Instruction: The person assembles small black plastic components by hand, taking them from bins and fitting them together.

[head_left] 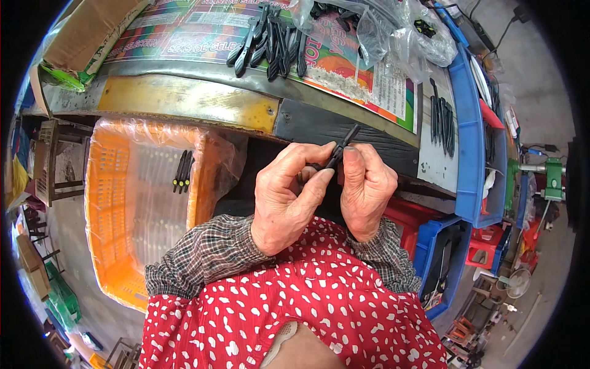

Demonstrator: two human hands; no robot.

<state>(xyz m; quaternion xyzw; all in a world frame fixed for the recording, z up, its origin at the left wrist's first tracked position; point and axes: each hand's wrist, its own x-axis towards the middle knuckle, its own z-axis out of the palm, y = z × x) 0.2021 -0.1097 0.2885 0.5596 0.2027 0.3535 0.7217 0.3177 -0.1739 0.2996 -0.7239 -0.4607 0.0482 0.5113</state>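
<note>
In front of my chest, at the table's near edge, both hands work on a slender black part (348,136); its exact kind does not show. My left hand (283,200) pinches it between thumb and fingers. My right hand (367,189) is closed around its other side, thumb up, with the fingers partly hidden. Beyond them a pile of similar black, paddle-ended parts (270,49) lies on the printed sheet covering the table. More slender black pieces (441,120) rest in a row at the right of the tabletop.
An orange crate (109,203), lined with clear plastic, stands left and holds several black pieces with yellow ends (182,172). A clear plastic bag (375,40) sits at the back. Right are a blue tray (470,147) and a lower blue bin (424,246). A cardboard box (92,34) stands back left.
</note>
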